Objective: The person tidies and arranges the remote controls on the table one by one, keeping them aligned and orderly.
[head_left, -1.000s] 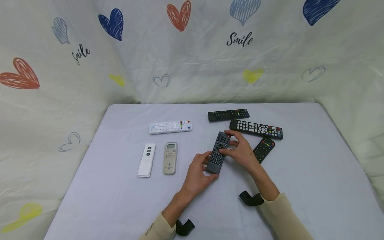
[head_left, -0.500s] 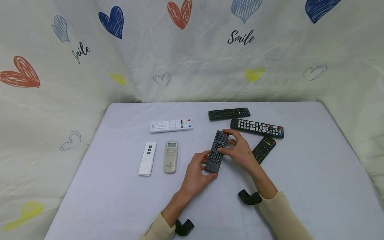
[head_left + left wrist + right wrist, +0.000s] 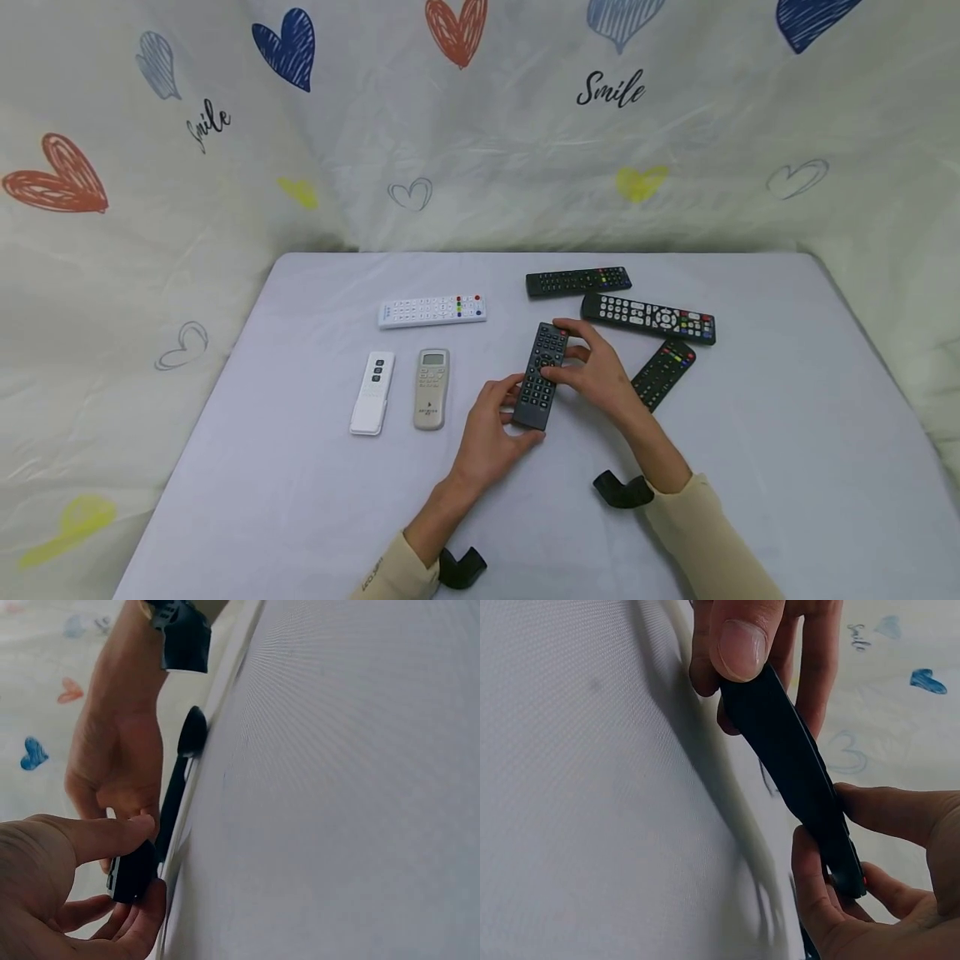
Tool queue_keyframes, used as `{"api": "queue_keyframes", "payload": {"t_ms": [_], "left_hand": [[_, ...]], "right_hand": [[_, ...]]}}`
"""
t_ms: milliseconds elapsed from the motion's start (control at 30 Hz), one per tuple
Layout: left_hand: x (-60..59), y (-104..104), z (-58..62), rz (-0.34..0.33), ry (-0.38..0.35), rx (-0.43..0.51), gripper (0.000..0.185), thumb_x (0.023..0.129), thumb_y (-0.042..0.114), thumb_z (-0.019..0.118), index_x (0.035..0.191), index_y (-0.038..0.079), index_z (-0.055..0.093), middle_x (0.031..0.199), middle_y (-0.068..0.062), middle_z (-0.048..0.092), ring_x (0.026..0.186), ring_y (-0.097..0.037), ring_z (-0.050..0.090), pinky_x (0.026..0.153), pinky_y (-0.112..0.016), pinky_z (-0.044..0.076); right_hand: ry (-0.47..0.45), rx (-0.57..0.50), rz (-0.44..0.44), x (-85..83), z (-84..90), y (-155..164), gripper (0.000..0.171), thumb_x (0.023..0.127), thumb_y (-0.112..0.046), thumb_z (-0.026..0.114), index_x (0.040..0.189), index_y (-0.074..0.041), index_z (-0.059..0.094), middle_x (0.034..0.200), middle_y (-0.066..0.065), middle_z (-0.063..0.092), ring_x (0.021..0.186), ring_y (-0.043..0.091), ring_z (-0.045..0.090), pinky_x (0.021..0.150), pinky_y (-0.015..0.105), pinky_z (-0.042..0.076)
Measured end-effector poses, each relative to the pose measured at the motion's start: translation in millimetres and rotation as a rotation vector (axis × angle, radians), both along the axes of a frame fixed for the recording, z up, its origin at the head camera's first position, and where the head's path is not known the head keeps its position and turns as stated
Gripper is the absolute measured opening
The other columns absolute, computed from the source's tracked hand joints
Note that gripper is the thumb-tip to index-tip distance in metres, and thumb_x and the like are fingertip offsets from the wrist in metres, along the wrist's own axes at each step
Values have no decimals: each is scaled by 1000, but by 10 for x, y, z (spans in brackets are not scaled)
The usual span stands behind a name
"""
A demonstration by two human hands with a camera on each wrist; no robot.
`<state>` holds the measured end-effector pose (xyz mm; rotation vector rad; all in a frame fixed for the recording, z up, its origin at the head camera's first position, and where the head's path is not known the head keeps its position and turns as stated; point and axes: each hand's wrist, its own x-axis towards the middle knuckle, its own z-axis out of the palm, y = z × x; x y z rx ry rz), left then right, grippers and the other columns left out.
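Observation:
Both hands hold a dark grey remote control (image 3: 534, 390) over the middle of the table, its buttons facing up. My left hand (image 3: 489, 437) grips its near end, thumb on the end face and fingers along the left side. At the far end, my right hand (image 3: 596, 371) pinches the remote, with the thumb over the buttons and the index finger at the top edge. The right wrist view gives the black side of the remote (image 3: 780, 754), tilted and raised off the white cloth. In the left wrist view the left thumb lies against its near end (image 3: 136, 874).
Behind and right of the hands lie three black remotes: one at the back (image 3: 577, 282), a longer one (image 3: 648, 319), and one (image 3: 663, 373) partly behind the right wrist. To the left are a white remote (image 3: 432, 312), a slim white one (image 3: 372, 393) and a beige one (image 3: 431, 389).
The head view has tilted and shifted slightly. Both hands, with the remote between them, have drifted a little left relative to the other remotes; the grip looks the same.

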<state>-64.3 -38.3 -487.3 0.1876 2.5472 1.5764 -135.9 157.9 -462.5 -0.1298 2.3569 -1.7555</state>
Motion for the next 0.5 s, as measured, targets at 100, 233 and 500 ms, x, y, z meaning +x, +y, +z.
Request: {"api": "queue_keyframes", "payload": {"t_ms": [100,233,500], "left_hand": [[6,0,5,2,-5,1,84,78,9,91,151,15,51,131,-7,58,117,-17,62,95,-23,59],[16,-6,15,2,-9,4,84,78,8,91,151,14,50,132,-8,58,118,-18,63,95,-23,59],[37,-37,38,15,-14,18,84,78,8,91,151,14,50,134,-7,58,119,-19,62,97,-27,59]], "right_hand": [[-2,-6,2,5,4,-4,84,85,-3,83,157,-9,40,156,21,42,127,42,62,74,19,54],[-10,-6,5,10,11,-21,84,85,-4,83,157,-11,40,156,20,42,126,40,62,74,19,54],[-3,8,9,-6,1,-64,84,85,-5,84,157,-11,41,156,19,42,120,36,65,72,20,53]]}}
